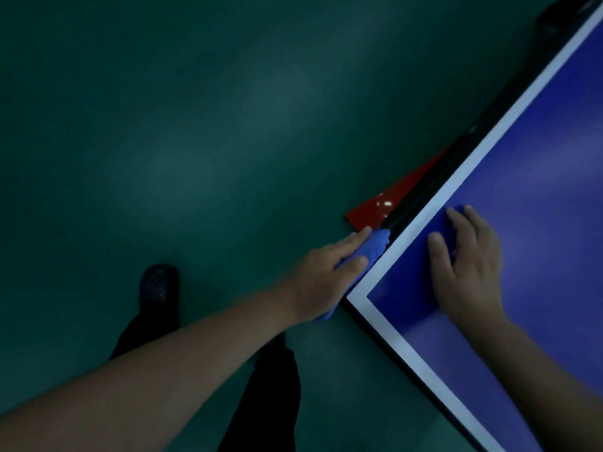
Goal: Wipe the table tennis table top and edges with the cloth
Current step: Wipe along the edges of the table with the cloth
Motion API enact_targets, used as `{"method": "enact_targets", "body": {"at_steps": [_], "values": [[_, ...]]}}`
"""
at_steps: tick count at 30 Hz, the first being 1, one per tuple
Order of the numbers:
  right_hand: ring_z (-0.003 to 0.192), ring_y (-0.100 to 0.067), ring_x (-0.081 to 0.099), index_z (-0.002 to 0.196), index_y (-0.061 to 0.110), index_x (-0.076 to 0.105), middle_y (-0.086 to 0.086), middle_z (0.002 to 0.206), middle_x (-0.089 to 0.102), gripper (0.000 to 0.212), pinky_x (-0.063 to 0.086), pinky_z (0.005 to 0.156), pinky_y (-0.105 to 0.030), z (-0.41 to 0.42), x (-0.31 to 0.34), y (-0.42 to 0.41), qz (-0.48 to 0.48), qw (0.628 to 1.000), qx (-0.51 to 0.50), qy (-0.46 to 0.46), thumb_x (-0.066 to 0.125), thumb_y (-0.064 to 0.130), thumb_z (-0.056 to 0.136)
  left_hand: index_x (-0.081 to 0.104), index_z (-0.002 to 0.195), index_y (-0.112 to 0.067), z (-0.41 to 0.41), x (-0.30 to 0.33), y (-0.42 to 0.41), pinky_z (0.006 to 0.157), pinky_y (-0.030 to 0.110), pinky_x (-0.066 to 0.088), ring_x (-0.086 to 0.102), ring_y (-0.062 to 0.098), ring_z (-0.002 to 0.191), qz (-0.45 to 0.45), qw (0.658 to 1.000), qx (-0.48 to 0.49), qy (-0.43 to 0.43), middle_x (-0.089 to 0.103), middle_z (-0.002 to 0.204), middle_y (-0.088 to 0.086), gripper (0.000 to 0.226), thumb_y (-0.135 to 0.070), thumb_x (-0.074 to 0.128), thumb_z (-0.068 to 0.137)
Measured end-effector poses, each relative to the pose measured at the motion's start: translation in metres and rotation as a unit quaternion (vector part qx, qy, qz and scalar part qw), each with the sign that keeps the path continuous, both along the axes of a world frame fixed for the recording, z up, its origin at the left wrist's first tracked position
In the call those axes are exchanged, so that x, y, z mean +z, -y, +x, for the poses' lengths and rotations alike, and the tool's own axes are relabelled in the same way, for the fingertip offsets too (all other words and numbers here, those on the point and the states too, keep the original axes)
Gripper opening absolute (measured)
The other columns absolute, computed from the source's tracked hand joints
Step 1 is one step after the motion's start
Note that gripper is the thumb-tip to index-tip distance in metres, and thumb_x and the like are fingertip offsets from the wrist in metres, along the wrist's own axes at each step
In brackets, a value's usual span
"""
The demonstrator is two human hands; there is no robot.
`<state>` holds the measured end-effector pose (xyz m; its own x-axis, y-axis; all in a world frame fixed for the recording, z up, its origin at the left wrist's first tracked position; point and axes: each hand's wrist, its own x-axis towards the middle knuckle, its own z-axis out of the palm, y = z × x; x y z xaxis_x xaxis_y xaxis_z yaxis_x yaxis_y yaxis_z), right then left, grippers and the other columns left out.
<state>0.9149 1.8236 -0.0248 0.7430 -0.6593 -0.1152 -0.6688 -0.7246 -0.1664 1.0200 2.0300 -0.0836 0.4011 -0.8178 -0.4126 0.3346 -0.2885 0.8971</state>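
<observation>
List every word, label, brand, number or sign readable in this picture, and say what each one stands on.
None: no readable text shows anywhere.
The table tennis table carries only plain white border lines.
The blue cloth under the left hand bears no visible label.
The red panel below the table edge shows only glare spots.
The right hand lies flat on the tabletop; nothing printed shows around it.

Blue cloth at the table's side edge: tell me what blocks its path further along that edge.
Nothing visible does. The left hand presses the blue cloth against the black side edge, which runs bare ahead; the red panel lies below, on the floor.
</observation>
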Motion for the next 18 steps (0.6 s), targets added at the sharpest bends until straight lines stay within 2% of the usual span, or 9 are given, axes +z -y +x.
{"method": "enact_targets", "body": {"at_steps": [3, 4, 7, 10, 13, 14, 16, 18], "values": [[0.155, -0.027, 0.005, 0.16, 0.025, 0.021, -0.004, 0.169, 0.009, 0.071, 0.008, 0.125, -0.051, 0.02, -0.009, 0.005, -0.005, 0.995, -0.099, -0.028, 0.021, 0.058, 0.097, 0.018, 0.146, -0.059, -0.002, 0.001, -0.003, 0.124, 0.025, 0.012, 0.013, -0.011, 0.148, -0.028, 0.999, -0.046, -0.005, 0.019, 0.166, -0.017, 0.058, -0.062, 0.033, 0.09], [0.155, -0.027, 0.003, 0.161, 0.026, 0.019, -0.003, 0.169, 0.007, 0.07, 0.006, 0.125, -0.051, 0.022, -0.013, 0.002, -0.014, 0.994, -0.108, -0.024, 0.019, 0.058, 0.099, 0.014, 0.145, -0.061, -0.002, 0.002, 0.001, 0.123, 0.023, 0.011, 0.009, -0.012, 0.148, -0.034, 0.998, -0.053, -0.004, 0.014, 0.167, -0.017, 0.056, -0.063, 0.031, 0.091], [0.156, -0.026, 0.004, 0.16, 0.028, 0.02, -0.001, 0.169, 0.009, 0.069, 0.006, 0.125, -0.05, 0.02, -0.019, -0.002, -0.032, 0.993, -0.114, -0.003, 0.02, 0.06, 0.1, 0.013, 0.155, -0.049, 0.011, 0.0, 0.03, 0.117, 0.02, 0.009, 0.004, -0.009, 0.149, -0.026, 0.997, -0.072, 0.002, 0.007, 0.168, -0.017, 0.061, -0.056, 0.031, 0.098], [0.156, -0.026, 0.006, 0.16, 0.026, 0.022, -0.001, 0.169, 0.012, 0.07, 0.007, 0.125, -0.049, 0.02, -0.021, 0.002, -0.033, 0.992, -0.118, 0.0, 0.021, 0.061, 0.099, 0.012, 0.16, -0.037, 0.034, -0.004, 0.081, 0.123, 0.03, 0.011, 0.008, 0.003, 0.153, -0.025, 0.996, -0.079, 0.029, 0.01, 0.169, -0.009, 0.065, -0.052, 0.031, 0.099], [0.155, -0.026, 0.006, 0.159, 0.025, 0.024, -0.002, 0.169, 0.013, 0.07, 0.008, 0.125, -0.047, 0.02, -0.021, 0.0, -0.033, 0.993, -0.116, 0.005, 0.023, 0.06, 0.099, 0.008, 0.162, -0.028, 0.052, 0.0, 0.123, 0.12, 0.027, 0.014, 0.018, 0.012, 0.153, -0.025, 0.998, -0.063, 0.006, 0.016, 0.168, -0.005, 0.062, -0.037, 0.037, 0.108], [0.155, -0.027, 0.006, 0.159, 0.024, 0.025, -0.003, 0.169, 0.013, 0.07, 0.008, 0.125, -0.048, 0.02, -0.021, 0.0, -0.031, 0.993, -0.115, 0.008, 0.024, 0.06, 0.099, 0.011, 0.161, -0.03, 0.054, 0.002, 0.126, 0.119, 0.027, 0.017, 0.025, 0.015, 0.151, -0.022, 0.998, -0.054, -0.012, 0.022, 0.167, -0.005, 0.061, -0.036, 0.039, 0.108], [0.155, -0.027, 0.006, 0.159, 0.024, 0.025, -0.003, 0.169, 0.013, 0.069, 0.009, 0.125, -0.05, 0.021, -0.02, 0.001, -0.027, 0.992, -0.12, 0.011, 0.024, 0.059, 0.1, 0.024, 0.158, -0.037, 0.048, 0.001, 0.105, 0.12, 0.038, 0.028, 0.04, 0.015, 0.143, -0.025, 0.997, -0.042, -0.052, 0.038, 0.16, -0.007, 0.056, -0.042, 0.043, 0.105], [0.155, -0.027, 0.006, 0.159, 0.025, 0.025, -0.003, 0.168, 0.014, 0.068, 0.009, 0.124, -0.053, 0.021, -0.02, 0.0, -0.026, 0.992, -0.126, 0.012, 0.025, 0.059, 0.1, 0.032, 0.148, -0.053, 0.031, 0.001, 0.058, 0.12, 0.04, 0.03, 0.038, 0.002, 0.142, -0.024, 0.996, -0.05, -0.066, 0.038, 0.158, -0.017, 0.052, -0.05, 0.044, 0.098]]}}
